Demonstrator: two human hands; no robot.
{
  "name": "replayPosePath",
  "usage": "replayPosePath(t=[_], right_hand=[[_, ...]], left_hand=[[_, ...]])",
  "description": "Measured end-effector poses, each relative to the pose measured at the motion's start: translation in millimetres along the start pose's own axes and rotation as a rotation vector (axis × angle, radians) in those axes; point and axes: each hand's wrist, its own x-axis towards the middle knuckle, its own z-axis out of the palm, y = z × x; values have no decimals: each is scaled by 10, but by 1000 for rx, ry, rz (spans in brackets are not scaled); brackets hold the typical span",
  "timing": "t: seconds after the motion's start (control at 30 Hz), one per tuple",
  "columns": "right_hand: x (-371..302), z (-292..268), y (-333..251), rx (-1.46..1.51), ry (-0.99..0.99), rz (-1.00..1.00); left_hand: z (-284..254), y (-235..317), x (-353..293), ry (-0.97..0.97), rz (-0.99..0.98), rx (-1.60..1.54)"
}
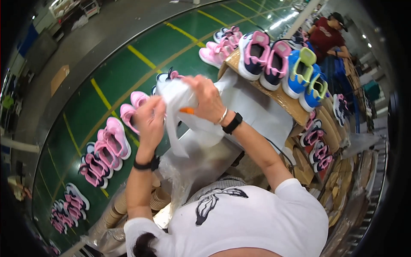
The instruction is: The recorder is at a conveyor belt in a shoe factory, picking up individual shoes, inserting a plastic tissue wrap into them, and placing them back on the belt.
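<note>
Both grips on white paper [184, 100]

The scene is evenly and brightly lit from overhead; strip lights [283, 19] are seen as white streaks at the upper right. Soft glare is thrown off the white plastic bag [182, 96] at centre, where detail is washed out. Shadows are faint. Strong fisheye bending is shown by the green conveyor belt [128, 77], and black vignetting closes the corners. Slight motion blur is seen on the hands.
</note>
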Motion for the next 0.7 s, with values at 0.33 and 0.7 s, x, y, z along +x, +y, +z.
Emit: replayPosePath(t=[0.33,0.7], right_hand=[[-343,246,-662,1274,495,738],[-410,-29,-1174,804,265,81]], left_hand=[[408,247,-1064,-270,-50,-189],[-34,-13,-497,57,-139,-437]])
